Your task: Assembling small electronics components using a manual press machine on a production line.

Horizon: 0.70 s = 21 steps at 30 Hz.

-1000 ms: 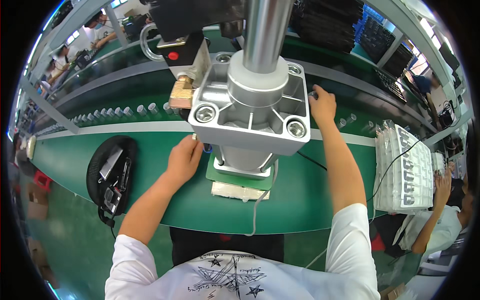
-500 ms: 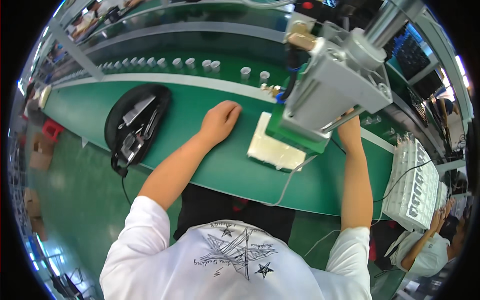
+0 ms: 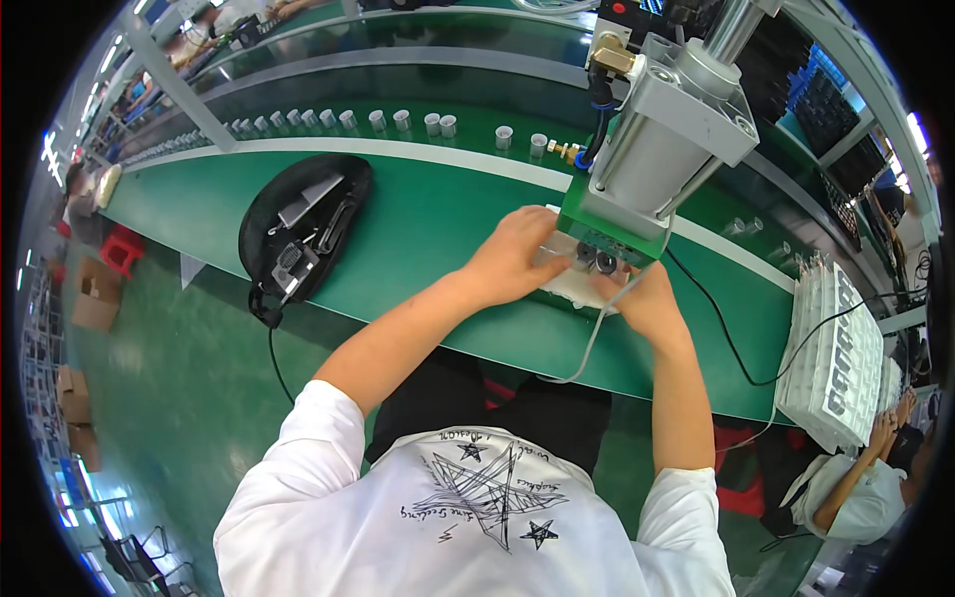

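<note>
My left hand [image 3: 517, 257] and my right hand [image 3: 645, 298] meet under the green head of a pneumatic press [image 3: 647, 164]. Between their fingers is a clear plastic piece [image 3: 560, 246] with dark round parts [image 3: 606, 263] showing at it; its full shape is partly hidden. The left thumb and fingers close on it from the left, the right fingers from the right. Below lies a pale, cream-coloured block [image 3: 572, 289] on the green bench, mostly covered by my hands. A grey cable [image 3: 597, 343] runs down in front of the block.
A black open case [image 3: 306, 224] with metal tools lies on the left of the bench [image 3: 428, 224]. Small whitish cups [image 3: 440, 125] stand in a row on the line behind. White stacked trays [image 3: 831, 348] stand at the right, near a seated co-worker [image 3: 860, 497]. A black cable [image 3: 731, 343] crosses the bench.
My left hand has moved right from the bare bench to the press. My right hand has come back from behind the press, and the clear piece is now between both hands.
</note>
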### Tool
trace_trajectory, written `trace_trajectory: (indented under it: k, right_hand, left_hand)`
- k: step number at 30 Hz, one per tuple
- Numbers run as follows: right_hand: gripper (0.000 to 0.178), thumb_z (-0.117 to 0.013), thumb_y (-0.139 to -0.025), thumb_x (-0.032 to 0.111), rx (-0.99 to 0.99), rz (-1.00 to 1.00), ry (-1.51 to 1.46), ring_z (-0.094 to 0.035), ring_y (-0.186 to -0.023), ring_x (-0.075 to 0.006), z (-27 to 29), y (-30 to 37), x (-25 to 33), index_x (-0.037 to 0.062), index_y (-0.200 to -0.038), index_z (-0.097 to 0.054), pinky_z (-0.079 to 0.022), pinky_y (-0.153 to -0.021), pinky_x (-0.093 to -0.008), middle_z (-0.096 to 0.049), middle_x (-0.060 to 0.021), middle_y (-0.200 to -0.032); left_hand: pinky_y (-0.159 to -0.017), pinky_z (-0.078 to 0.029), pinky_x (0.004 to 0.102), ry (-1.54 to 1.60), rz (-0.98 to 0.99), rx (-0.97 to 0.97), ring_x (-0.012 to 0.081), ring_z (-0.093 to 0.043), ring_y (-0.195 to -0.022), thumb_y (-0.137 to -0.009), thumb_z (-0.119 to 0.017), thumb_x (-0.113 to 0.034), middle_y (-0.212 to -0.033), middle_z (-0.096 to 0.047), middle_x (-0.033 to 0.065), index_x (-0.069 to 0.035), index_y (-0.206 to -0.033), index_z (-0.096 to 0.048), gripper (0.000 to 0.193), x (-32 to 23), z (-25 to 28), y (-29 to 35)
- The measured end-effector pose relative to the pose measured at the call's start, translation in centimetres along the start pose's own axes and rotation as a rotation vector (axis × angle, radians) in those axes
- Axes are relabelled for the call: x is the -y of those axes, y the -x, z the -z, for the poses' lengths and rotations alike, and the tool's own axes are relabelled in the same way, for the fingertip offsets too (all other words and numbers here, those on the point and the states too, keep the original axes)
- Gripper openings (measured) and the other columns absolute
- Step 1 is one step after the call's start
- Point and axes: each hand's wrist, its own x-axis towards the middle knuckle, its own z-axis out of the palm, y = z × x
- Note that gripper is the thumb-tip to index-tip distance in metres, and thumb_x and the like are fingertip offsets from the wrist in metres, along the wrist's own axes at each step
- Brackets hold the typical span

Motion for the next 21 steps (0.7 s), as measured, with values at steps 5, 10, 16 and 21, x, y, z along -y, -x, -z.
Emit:
trace_trajectory:
  k: [5, 10, 16, 21]
  right_hand:
    - [0.054, -0.073, -0.076, 0.003, -0.061, 0.166, 0.049, -0.06, -0.109, -0.023, 0.0, 0.0, -2.0, 0.0003, -0.126, -0.053, -0.047, -0.095, -0.0373, -0.065, -0.0119, -0.114]
    - [0.056, -0.073, -0.077, 0.002, -0.093, 0.206, 0.116, -0.061, -0.112, -0.0249, -0.5, -0.6, -2.0, -0.0017, -0.128, -0.05, -0.048, -0.095, -0.0388, -0.064, -0.0124, -0.118]
    - [0.043, -0.07, -0.084, 0.003, -0.023, 0.164, -0.067, -0.062, -0.108, -0.0206, -0.5, -1.0, -2.7, -0.0013, -0.124, -0.054, -0.049, -0.091, -0.0339, -0.058, -0.0116, -0.124]
    - [0.023, -0.063, -0.091, 0.012, -0.598, 0.149, 0.051, -0.062, -0.076, -0.0164, 2.0, 1.6, -11.6, -0.0003, -0.11, -0.065, -0.049, -0.068, -0.0277, -0.066, -0.01, -0.091]
  left_hand:
    - [-0.104, -0.036, 0.0482, 0.014, -0.008, 0.137, 0.0376, -0.048, -0.121, -0.079, -0.071, -0.015, -0.122, -0.06, 0.0144, -0.009, -0.12, -0.058, 0.043, -1.1, -0.9, -1.1]
    - [-0.103, -0.037, 0.0475, 0.043, 0.018, 0.081, 0.0381, -0.048, -0.119, -0.078, -0.071, -0.012, -0.119, -0.06, 0.0145, -0.008, -0.117, -0.059, 0.041, 0.2, -0.7, -1.2]
    - [-0.101, -0.04, 0.0463, 0.029, 0.12, 0.205, 0.0394, -0.051, -0.115, -0.081, -0.069, -0.012, -0.119, -0.058, 0.0179, -0.005, -0.118, -0.056, 0.039, -0.6, -0.3, -1.0]
    - [-0.1, -0.041, 0.0456, -0.189, 0.128, -0.044, 0.039, -0.053, -0.115, -0.087, -0.063, -0.012, -0.119, -0.058, 0.0186, -0.001, -0.117, -0.054, 0.033, -0.2, 2.9, 4.4]
